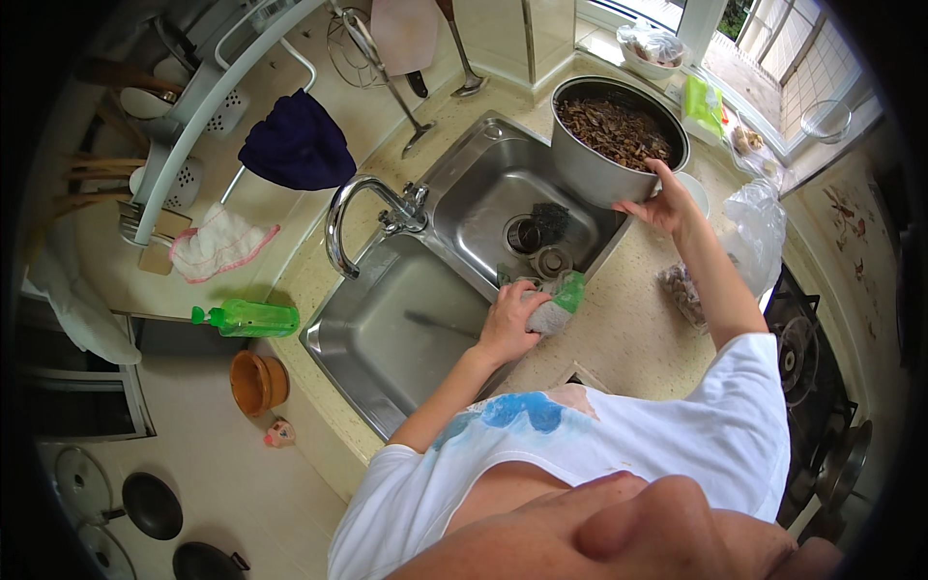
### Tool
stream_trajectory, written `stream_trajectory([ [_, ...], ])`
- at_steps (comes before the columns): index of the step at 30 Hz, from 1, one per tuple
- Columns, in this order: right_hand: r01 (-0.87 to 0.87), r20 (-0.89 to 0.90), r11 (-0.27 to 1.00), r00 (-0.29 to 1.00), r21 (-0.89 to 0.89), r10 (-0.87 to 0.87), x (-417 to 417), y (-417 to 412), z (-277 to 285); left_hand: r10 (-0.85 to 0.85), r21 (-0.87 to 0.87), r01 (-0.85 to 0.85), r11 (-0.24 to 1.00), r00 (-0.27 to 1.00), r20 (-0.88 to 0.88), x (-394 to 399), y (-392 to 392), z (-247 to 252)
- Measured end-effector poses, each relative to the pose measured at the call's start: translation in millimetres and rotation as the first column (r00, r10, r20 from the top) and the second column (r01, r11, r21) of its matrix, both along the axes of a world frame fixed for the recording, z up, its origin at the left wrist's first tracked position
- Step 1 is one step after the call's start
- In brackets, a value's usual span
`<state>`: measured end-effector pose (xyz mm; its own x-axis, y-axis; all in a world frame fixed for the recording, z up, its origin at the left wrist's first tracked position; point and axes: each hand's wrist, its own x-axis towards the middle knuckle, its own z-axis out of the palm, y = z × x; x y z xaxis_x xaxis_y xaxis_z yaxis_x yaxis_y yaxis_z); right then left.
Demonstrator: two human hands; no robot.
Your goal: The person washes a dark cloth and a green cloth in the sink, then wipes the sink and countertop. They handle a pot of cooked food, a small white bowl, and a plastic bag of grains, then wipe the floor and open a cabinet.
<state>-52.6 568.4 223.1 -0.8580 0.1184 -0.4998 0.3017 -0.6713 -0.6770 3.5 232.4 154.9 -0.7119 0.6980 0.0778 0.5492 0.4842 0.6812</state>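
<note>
My left hand (513,319) grips a grey and green cloth or scrubber (557,308) at the near edge of the double stainless-steel sink (475,163). Beside it, in the farther basin, are a round strainer piece (551,261), the drain (523,233) and a dark mesh scrubber (550,220). With fingers at the rim and thumb on the outer wall, my right hand (663,199) holds a deep metal pot (598,170). Dark brown, dried-looking pieces (616,130) fill much of the pot, which sits at the basin's right corner. Its underside is hidden.
A chrome faucet (341,217) arches over the nearer basin. Green bottle (257,317) lies left of the sink. Right of my right arm are a plastic bag (757,217) and a gas stove (805,391). Behind the pot is a covered bowl (651,54); utensils (417,134) hang at the wall.
</note>
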Motion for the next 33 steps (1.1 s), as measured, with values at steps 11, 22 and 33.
stream_trajectory([
  [11,0.182,-0.002,0.96,0.983,0.213,-0.185,26,-54,-28,0.24,-0.032,-0.255,0.966,0.941,-0.237,23,-4,31],
  [22,-0.341,0.223,0.94,0.918,0.027,0.327,70,-107,-1,0.091,0.558,-0.666,0.495,0.679,0.729,15,-44,15],
  [33,-0.306,0.019,0.912,0.95,0.274,0.313,190,-107,57,-0.123,0.689,-0.522,0.503,0.746,0.655,76,-55,63],
])
